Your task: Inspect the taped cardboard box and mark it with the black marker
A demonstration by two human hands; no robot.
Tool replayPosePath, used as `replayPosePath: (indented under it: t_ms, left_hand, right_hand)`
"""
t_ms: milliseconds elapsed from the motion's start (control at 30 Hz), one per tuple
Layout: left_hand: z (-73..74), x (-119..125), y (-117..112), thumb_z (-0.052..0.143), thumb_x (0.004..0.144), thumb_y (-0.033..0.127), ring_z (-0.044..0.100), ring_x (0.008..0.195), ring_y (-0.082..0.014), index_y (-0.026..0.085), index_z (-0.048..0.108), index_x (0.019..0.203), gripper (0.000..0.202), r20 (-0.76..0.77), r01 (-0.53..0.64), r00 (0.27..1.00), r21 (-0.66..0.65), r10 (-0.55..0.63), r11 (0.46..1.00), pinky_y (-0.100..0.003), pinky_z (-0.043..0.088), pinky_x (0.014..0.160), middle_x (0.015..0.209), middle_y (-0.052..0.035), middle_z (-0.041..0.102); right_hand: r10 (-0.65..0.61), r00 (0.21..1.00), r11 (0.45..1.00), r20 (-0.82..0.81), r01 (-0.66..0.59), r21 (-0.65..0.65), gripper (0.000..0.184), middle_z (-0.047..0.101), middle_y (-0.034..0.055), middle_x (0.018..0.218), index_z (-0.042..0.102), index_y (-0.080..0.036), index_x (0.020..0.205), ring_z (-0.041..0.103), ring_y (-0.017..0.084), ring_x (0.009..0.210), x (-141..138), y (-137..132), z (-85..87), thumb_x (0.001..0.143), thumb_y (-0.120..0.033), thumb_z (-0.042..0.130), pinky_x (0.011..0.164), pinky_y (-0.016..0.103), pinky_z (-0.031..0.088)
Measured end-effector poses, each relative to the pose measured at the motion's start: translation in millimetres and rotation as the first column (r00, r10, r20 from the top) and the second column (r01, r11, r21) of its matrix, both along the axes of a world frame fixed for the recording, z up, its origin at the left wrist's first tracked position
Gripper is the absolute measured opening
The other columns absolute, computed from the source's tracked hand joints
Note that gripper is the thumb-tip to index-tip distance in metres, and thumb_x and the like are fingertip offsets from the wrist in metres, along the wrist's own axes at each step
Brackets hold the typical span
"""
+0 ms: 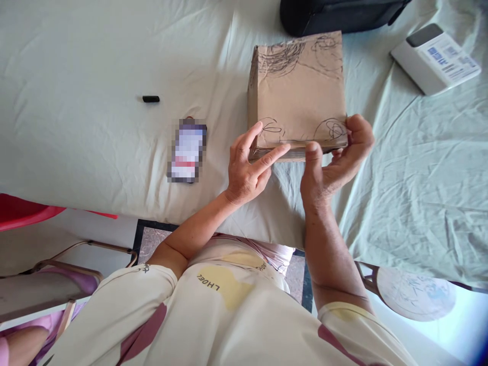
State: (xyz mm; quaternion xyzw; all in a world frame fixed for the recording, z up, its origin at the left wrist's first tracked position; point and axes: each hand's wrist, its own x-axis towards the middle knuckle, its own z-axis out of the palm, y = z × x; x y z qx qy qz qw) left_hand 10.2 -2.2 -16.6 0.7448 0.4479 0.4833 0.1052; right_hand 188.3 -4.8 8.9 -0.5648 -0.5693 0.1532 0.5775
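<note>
A brown cardboard box (299, 91) with dark pen scribbles on its top stands on the cloth-covered table in front of me. My left hand (247, 170) grips its near left corner, one finger reaching onto the top and another lying along the near edge. At the near right corner, my right hand (335, 157) holds the box with its thumb against the near edge and its fingers around the right side. Some right fingertips are hidden behind the box. The near side shows creased, layered edges.
Left of the box lie a phone (188, 152) with a blurred screen and a small black object (151, 99). Behind it sits a black case (343, 15). A white box with a label (436, 60) rests at right. Chairs and another person's limb (26, 343) show below the table.
</note>
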Motion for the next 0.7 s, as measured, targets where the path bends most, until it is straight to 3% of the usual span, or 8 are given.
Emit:
replayPosePath:
  t_ms: [100,267,400,533,700]
  left_hand:
    - [0.9,-1.3,0.2,0.033,0.111,0.049,0.031,0.166,-0.0318,0.043,0.049,0.158,0.050,-0.003,0.008,1.000,0.003,-0.008,1.000,-0.054,0.040,0.132,0.182,0.0054,0.024]
    - [1.4,-2.6,-0.3,0.033,0.111,0.047,0.038,0.163,-0.0314,0.039,0.052,0.157,0.050,0.006,-0.009,1.000,-0.018,0.009,1.000,-0.054,0.045,0.128,0.181,0.0020,0.028]
    - [-2.6,-4.1,2.5,0.031,0.112,0.045,0.042,0.161,-0.0291,0.040,0.054,0.155,0.049,0.015,-0.034,0.999,0.034,0.033,0.999,-0.054,0.047,0.126,0.181,0.0026,0.028]
    - [-8.5,-7.7,6.3,0.031,0.112,0.047,0.034,0.165,-0.0304,0.040,0.048,0.159,0.051,0.040,-0.035,0.999,-0.032,0.036,0.999,-0.056,0.043,0.129,0.181,0.0012,0.027]
    - [-12.4,-12.4,6.5,0.029,0.111,0.048,0.030,0.167,-0.0302,0.036,0.047,0.158,0.052,0.120,-0.049,0.991,-0.112,0.062,0.992,-0.055,0.029,0.137,0.178,-0.0042,0.032]
  right_hand:
    - [-0.038,0.999,0.991,0.033,0.033,0.127,0.052,0.051,0.0082,0.145,0.044,-0.041,0.151,0.058,0.033,0.140,4.6,3.7,-3.2,0.104,-0.062,0.047,0.112,0.066,0.053]
    - [0.028,0.999,0.994,0.036,-0.032,0.105,0.056,0.047,0.0120,0.148,0.035,-0.037,0.160,0.049,0.037,0.152,9.6,6.4,-5.9,0.109,-0.057,0.026,0.109,0.067,0.054]
    - [0.018,1.000,0.984,-0.001,-0.017,0.177,0.042,0.058,0.0073,0.133,0.050,-0.040,0.146,0.061,0.033,0.137,10.7,7.0,-6.6,0.109,-0.052,0.034,0.108,0.066,0.054]
    - [0.000,0.999,0.982,-0.032,0.006,0.188,0.032,0.064,0.0041,0.119,0.062,-0.039,0.132,0.069,0.027,0.118,8.0,7.7,-2.6,0.108,-0.052,0.044,0.103,0.062,0.057]
    - [0.025,0.993,0.988,-0.115,-0.006,0.155,0.043,0.069,0.0049,0.105,0.067,-0.031,0.116,0.071,0.023,0.097,1.8,12.7,-1.0,0.096,-0.069,0.062,0.085,0.048,0.064]
